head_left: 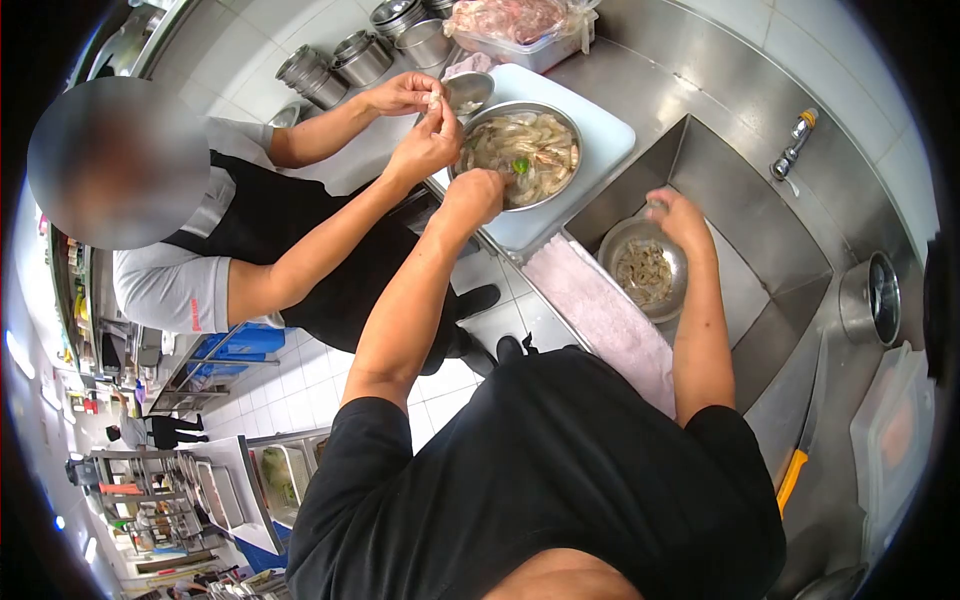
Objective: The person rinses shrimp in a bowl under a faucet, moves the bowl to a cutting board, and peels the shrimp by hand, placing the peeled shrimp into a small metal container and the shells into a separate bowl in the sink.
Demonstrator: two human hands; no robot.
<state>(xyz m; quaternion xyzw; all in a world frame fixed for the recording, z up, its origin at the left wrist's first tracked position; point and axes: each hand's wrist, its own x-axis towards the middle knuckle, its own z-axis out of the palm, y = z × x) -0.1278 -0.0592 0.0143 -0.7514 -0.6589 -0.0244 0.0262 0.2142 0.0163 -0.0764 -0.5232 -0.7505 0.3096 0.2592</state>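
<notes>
You stand in a kitchen with a white tiled floor below you and white tiled walls behind a steel counter. A deep steel sink is set into that counter, with a tap on the wall side. Steel shelving stands well apart, farther down the brightly lit room.
</notes>
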